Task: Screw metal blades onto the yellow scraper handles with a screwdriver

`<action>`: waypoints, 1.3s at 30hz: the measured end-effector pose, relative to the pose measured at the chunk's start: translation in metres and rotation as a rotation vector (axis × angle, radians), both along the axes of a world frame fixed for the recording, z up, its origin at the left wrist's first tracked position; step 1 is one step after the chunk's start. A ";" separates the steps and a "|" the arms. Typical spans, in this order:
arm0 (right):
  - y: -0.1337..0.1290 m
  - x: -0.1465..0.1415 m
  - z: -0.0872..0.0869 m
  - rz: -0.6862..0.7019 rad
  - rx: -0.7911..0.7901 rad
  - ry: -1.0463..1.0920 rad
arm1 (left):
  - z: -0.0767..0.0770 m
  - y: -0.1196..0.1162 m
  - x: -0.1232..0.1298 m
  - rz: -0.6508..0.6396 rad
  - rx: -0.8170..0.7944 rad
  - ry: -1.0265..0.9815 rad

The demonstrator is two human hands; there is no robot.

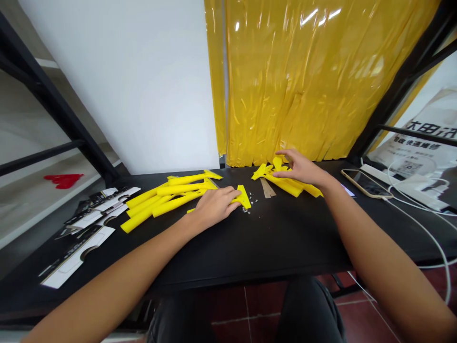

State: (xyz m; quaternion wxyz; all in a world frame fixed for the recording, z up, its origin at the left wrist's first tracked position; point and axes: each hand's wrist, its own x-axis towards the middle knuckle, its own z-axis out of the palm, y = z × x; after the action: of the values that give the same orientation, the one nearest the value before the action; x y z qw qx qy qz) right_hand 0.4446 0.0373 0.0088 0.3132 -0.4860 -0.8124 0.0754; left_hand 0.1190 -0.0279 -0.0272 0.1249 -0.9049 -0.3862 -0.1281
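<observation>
Two bare forearms reach forward from the lower corners: the left arm [124,271] slants inward to a low left hand [217,206], palm down, knuckles up, its fingers bent and drawn in toward the thumb. The right arm [374,252] angles up and inward to a slightly bent right wrist [323,178], and the right hand [299,166], farther forward, arches with thumb and fingers parted.

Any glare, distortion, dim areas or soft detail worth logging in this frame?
Head view: bright glare streaks high on the yellow curtain; head view: wide-angle stretching towards the edges, with the forearms looming large; head view: small metal pieces near the left hand lack crisp detail; head view: dim under the table.
</observation>
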 end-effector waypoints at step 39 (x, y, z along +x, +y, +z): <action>0.037 0.060 -0.042 -0.500 -0.423 0.063 | 0.011 -0.003 -0.002 0.047 0.003 -0.112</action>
State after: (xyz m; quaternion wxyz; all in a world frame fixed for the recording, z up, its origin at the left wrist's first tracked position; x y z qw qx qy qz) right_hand 0.5046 0.0741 -0.0333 0.2393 -0.7222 -0.6241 0.1783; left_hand 0.1175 -0.0306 -0.0159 0.1076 -0.8867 -0.4136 -0.1763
